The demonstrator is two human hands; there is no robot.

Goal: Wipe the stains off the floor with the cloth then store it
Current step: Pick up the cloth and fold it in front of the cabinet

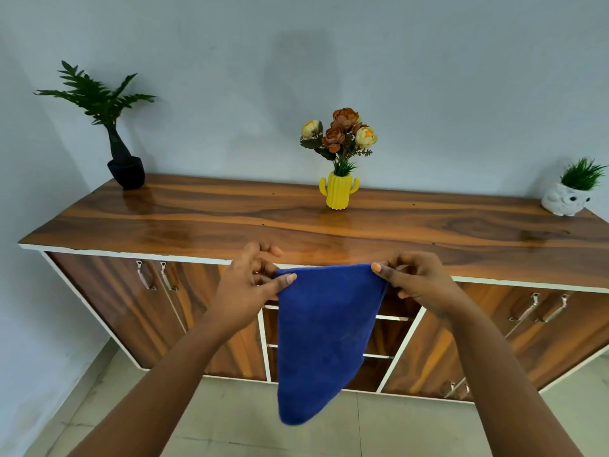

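Observation:
A blue cloth (pixel 324 338) hangs in the air in front of a wooden sideboard (pixel 329 225), folded so its lower end tapers to a rounded point. My left hand (pixel 253 285) pinches its upper left corner between thumb and fingers. My right hand (pixel 415 278) pinches the upper right corner, and the top edge is stretched between both hands. The cloth covers part of the sideboard's middle drawers (pixel 389 334). Pale floor tiles (pixel 230 420) show below, with faint dark marks at the lower left.
On the sideboard stand a black-potted green plant (pixel 122 159) at the left, a yellow cactus-shaped vase of flowers (pixel 339 189) in the middle and a white owl planter (pixel 566 199) at the right. Cabinet doors with metal handles (pixel 155 275) flank the drawers. A grey wall is behind.

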